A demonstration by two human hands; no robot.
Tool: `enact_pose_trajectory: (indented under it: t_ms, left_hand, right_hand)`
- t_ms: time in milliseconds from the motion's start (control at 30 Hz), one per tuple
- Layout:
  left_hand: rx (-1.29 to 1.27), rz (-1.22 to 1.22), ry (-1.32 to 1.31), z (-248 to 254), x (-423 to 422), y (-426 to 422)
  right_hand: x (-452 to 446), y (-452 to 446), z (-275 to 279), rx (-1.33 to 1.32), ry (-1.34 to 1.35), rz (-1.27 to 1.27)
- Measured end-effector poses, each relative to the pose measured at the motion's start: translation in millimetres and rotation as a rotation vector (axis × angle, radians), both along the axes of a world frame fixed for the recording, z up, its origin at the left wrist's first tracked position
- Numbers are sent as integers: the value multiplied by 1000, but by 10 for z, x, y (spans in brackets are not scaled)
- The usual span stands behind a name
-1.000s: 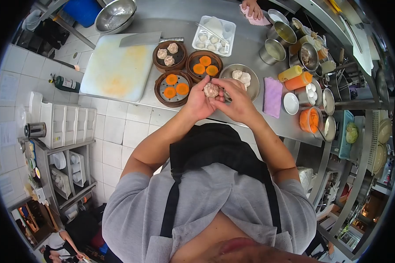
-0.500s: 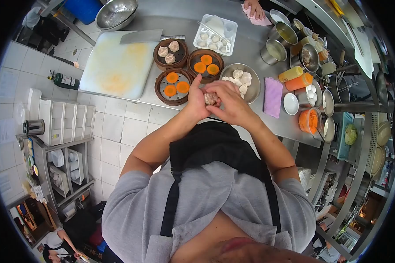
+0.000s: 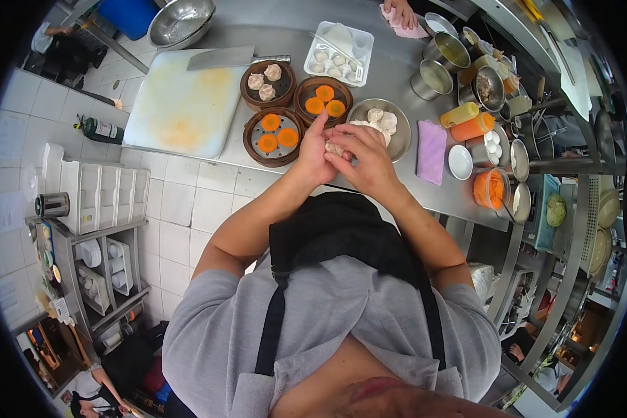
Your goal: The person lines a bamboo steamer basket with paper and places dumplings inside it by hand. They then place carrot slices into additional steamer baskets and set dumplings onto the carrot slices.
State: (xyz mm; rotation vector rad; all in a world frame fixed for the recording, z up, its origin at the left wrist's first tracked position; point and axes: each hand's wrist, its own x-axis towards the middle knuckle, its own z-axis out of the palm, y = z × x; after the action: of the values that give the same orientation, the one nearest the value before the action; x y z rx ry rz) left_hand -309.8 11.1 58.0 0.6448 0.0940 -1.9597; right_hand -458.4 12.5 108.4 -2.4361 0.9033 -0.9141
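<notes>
Both hands meet around a small siu mai dumpling (image 3: 335,149) with a pale, speckled filling, held just in front of the table edge. My left hand (image 3: 315,155) cups it from the left, thumb pointing up. The fingers of my right hand (image 3: 366,157) curl over it from the other side and hide part of it. Right behind the hands are a bamboo steamer (image 3: 248,136) with three carrot slices, and another steamer (image 3: 299,106) with three more. A third steamer (image 3: 244,89) holds three siu mai. Next to my right hand, a metal bowl (image 3: 403,132) contains several whitish pieces.
A white cutting board (image 3: 177,104) with a cleaver (image 3: 223,58) lies to the left. Behind the steamers is a white plastic tray (image 3: 366,52) of round white items. A purple cloth (image 3: 432,153), sauce bottles (image 3: 472,127) and pots (image 3: 432,81) stand right. Another person's hand (image 3: 401,12) rests on a pink cloth.
My right fingers have shifted over the dumpling, so less of it shows now. Both hands stay in nearly the same place. The whole view has moved slightly.
</notes>
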Motion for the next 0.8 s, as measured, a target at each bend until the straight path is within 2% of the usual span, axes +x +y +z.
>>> enact_pose_trajectory:
  t_ms: [67, 133, 367, 500, 667, 800]
  left_hand:
    - [67, 41, -23, -47, 32, -10]
    - [-14, -42, 36, -194, 149, 20]
    - [29, 21, 77, 6, 105, 85]
    - [-1, 10, 70, 58, 192, 146]
    - [58, 39, 80, -86, 338, 132]
    - [37, 49, 168, -35, 537, 169]
  right_hand:
    - [3, -12, 50, 50, -1, 4]
    - [15, 12, 177, 45, 20, 35]
    - [60, -52, 77, -65, 263, 141]
    - [200, -57, 177, -22, 297, 167]
    - [352, -201, 116, -45, 355, 324]
    - [568, -341, 159, 29, 345, 400]
